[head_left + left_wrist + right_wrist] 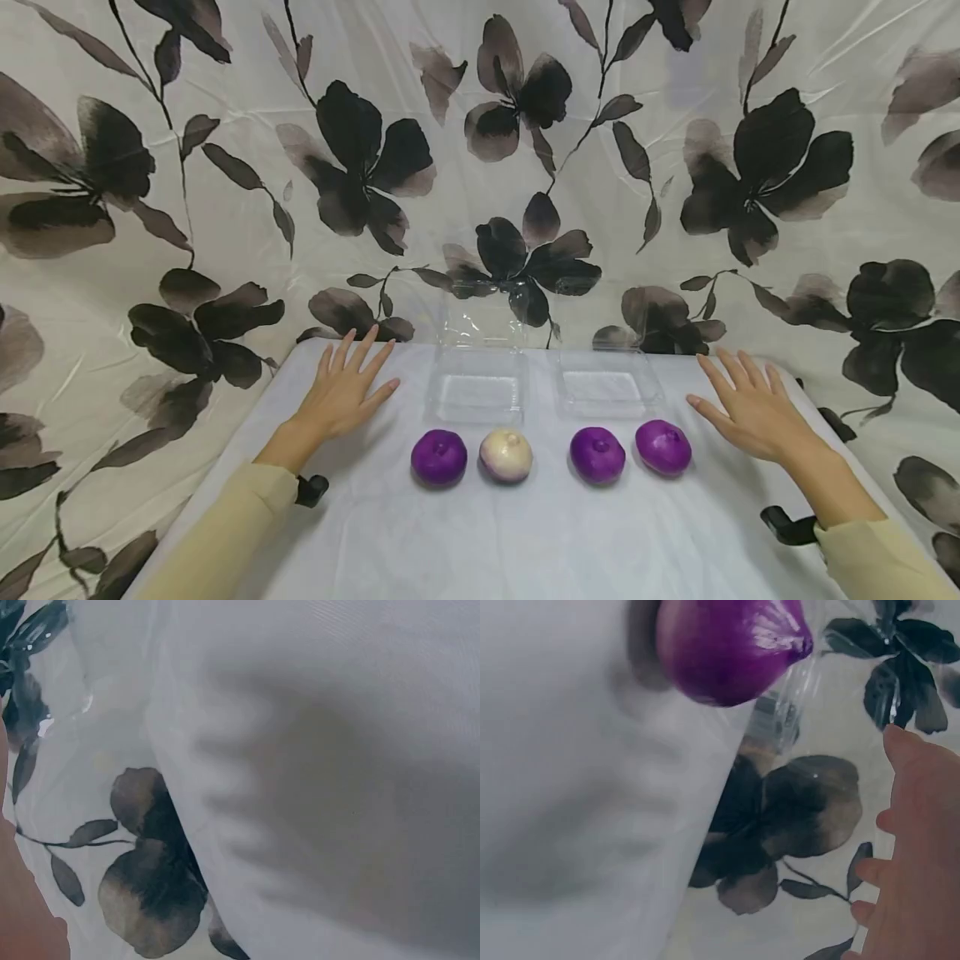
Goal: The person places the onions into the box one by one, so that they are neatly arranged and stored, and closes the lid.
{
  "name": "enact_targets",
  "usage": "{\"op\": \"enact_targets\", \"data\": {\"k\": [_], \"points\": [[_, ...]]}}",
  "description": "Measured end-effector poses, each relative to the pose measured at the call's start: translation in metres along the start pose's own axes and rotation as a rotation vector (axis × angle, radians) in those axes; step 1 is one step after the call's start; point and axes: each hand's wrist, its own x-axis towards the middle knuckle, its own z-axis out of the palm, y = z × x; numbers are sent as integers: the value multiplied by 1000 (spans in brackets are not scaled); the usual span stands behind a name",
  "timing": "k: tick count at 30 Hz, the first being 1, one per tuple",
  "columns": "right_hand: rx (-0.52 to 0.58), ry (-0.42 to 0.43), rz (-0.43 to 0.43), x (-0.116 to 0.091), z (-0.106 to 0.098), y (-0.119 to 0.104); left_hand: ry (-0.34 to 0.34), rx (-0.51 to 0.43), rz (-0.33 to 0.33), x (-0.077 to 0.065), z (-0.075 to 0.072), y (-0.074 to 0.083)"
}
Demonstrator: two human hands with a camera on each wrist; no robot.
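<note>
My left hand point(344, 396), fingers spread, hovers over the white table to the left of a clear plastic box point(480, 398). On the other side, my right hand point(757, 412) is spread too and holds nothing; a purple onion point(663, 447) is the nearest thing to it. Further left lie a second purple onion point(597, 455), a pale onion point(506, 455) and a third purple onion point(439, 457), in a row. Behind the right pair stands another clear box point(607, 383). In the right wrist view the nearest onion point(731, 645) shows large beyond the fingers.
A white cloth point(480, 533) covers the table. Its far edge meets a hanging curtain point(630, 167) with dark flowers. The left box has a raised clear lid point(480, 325). Black straps point(787, 527) sit at both wrists.
</note>
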Motion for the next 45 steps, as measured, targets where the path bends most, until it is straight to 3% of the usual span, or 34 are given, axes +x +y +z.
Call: {"op": "enact_targets", "data": {"k": [10,18,28,45], "points": [[31,72,-89,0,-2,-18,69,-53,16,-7,-5,-1],[93,75,-143,0,-5,-35,94,-99,46,-10,-6,5],[207,73,-210,0,-7,-60,67,-316,53,-4,-1,21],[450,-4,-285,12,0,-101,84,-486,25,-2,4,34]]}}
